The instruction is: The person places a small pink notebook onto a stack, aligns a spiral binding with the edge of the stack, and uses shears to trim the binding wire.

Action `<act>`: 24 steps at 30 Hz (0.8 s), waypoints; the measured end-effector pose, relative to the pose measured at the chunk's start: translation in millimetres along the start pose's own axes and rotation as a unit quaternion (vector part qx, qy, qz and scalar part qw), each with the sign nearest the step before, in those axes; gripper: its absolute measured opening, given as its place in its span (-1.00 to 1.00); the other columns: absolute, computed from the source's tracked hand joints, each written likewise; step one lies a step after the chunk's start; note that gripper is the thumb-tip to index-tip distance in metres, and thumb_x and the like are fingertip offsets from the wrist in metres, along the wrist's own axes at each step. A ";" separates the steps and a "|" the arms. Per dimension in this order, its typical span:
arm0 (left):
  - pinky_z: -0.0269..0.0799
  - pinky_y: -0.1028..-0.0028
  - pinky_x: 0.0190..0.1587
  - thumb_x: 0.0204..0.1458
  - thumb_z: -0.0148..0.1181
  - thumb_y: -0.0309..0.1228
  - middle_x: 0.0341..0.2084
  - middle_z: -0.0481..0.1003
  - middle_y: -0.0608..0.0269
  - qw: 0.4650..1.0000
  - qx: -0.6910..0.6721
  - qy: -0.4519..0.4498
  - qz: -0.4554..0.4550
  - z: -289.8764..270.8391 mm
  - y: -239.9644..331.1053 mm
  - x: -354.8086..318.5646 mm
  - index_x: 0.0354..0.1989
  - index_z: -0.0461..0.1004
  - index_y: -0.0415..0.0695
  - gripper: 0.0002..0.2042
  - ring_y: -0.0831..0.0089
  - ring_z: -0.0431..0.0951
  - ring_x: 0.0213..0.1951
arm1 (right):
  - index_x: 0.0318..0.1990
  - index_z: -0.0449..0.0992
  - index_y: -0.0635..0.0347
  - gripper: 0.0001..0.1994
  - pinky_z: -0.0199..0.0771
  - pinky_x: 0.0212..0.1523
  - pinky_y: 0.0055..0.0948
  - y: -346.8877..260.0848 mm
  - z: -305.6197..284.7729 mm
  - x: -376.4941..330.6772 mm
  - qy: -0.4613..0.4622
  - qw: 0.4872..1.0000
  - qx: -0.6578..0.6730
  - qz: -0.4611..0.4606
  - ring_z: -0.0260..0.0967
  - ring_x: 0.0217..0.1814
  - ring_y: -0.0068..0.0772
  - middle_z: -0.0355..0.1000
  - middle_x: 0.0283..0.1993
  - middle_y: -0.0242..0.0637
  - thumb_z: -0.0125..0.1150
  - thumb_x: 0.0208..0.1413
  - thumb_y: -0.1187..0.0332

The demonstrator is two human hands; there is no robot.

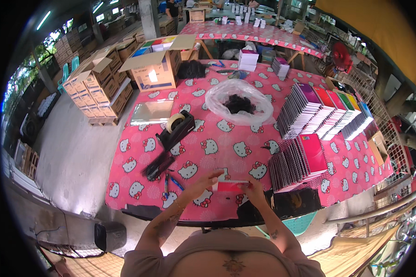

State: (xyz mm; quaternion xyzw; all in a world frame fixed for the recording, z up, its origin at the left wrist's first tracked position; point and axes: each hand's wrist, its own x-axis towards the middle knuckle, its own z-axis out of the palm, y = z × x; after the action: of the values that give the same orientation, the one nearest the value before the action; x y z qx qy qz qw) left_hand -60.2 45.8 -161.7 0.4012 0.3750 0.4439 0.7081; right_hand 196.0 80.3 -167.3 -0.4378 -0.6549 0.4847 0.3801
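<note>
A small red notebook [232, 186] with a white upper edge lies low in front of me, above the patterned pink tablecloth [233, 161]. At its left end is my left hand [208, 183], fingers stretched out and apart, with the thumb side near the notebook. My right hand [254, 190] pinches the notebook's right end between thumb and fingers. To the right, close to that hand, stands a row of spiral notebooks [293, 164] with a red cover facing out. Left of my left hand lie blue pens [176, 183] and a black brush [158, 165].
A black tape dispenser [176, 129] stands on the left. Beyond it lies a glassy sheet [152, 112]. A see-through plastic bag [217, 99] holds black bits. Coloured notebook stacks [305, 108] fill the right side. An open carton [155, 71] stands at the far left corner.
</note>
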 end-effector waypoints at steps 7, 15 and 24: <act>0.35 0.16 0.15 -0.13 0.17 -0.65 0.10 0.30 -0.12 0.843 0.397 0.256 0.258 38.5 -65.3 -11.1 0.22 0.31 -0.15 -0.39 -0.11 0.37 0.11 | 0.15 0.25 0.18 -0.50 0.32 0.15 -0.42 36.8 46.9 -2.5 0.000 0.983 0.179 -0.041 0.29 0.09 -0.44 0.31 0.11 -0.25 0.26 0.06 0.58; 0.41 0.15 0.11 -0.09 0.16 -0.66 0.17 0.18 -0.17 0.809 0.456 0.279 0.245 42.5 -70.1 -19.5 0.29 0.26 -0.11 -0.35 -0.13 0.33 0.14 | 0.06 0.27 0.17 -0.59 0.33 0.11 -0.45 47.3 49.2 4.2 -0.031 0.985 0.159 -0.063 0.29 0.04 -0.47 0.32 0.00 -0.31 0.21 0.07 0.62; 0.40 0.19 0.02 0.02 0.25 -0.45 -0.11 0.44 -0.05 0.558 0.631 0.479 0.247 -74.3 1.4 -27.5 -0.02 0.46 -0.18 -0.68 -0.02 0.41 0.04 | -0.01 0.40 0.14 -0.69 0.31 -0.51 -0.65 38.7 37.0 -8.0 -0.010 0.991 0.107 0.079 0.27 -0.43 -0.69 0.36 -0.27 -0.42 0.33 0.12 0.44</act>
State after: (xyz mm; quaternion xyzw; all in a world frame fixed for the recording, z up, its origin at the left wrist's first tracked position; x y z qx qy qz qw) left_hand -135.5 38.2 -185.1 0.5504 0.7298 0.3778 -0.1473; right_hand 172.5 67.2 -214.2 -0.4396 -0.5664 0.5852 0.3787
